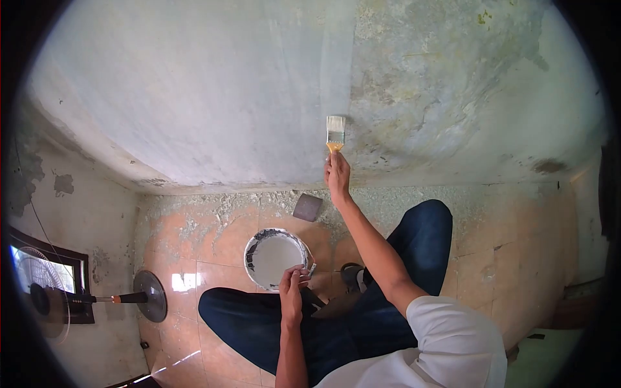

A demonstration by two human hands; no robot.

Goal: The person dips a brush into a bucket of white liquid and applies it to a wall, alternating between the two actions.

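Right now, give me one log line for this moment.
left hand: grips bucket rim | right hand: holds brush on wall | pose: seated on floor

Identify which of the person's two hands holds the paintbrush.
The right hand, raised to the wall, grips the paintbrush; the left hand is lower, gripping the rim of the paint bucket.

Tiled floor (511,271), paint bucket (272,258), standing fan (150,296)

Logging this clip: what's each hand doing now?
Left hand: closed on the paint bucket rim.
Right hand: closed on the paintbrush.
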